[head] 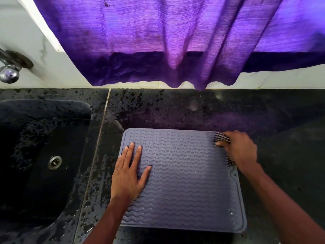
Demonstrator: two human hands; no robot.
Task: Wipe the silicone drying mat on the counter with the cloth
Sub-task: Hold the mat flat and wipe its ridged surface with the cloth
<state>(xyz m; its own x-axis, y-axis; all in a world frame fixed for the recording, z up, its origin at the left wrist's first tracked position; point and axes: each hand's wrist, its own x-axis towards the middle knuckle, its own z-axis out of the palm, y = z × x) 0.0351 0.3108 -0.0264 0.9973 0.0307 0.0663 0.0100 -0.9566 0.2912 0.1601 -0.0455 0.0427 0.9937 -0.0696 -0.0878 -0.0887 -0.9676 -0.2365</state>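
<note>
Black speckled counter [175, 110], wet in patches, with a dark sink [45, 106] sunk into it on the left and a purple curtain [158, 41] hanging over the back wall. Watching this one through the head cam, so here's my read.

Sitting flat on the counter just right of the sink is the grey silicone drying mat [184, 173], wavy ribs all over. The left hand [128, 175] lies flat on its left side, fingers straight, pressing it down so it doesn't slide. The right hand [241, 150] is curled around a checked cloth [222, 137], bunched up, right on the mat's far right corner.

Progress-wise, I'd guess we're at one end of a stroke. I honestly can't tell which ribs have been wiped. A few wet glints show along the near right rim, so that bit probably needs a pass, and the patch under the left palm can't be reached until that hand shifts.

Room to move looks fine: open counter behind the mat and off to the right, nothing standing there. Left is the tight side, since the mat's edge sits near the counter seam with the sink drop just past it. The curtain hem hangs near the back, well clear of the mat.
</note>
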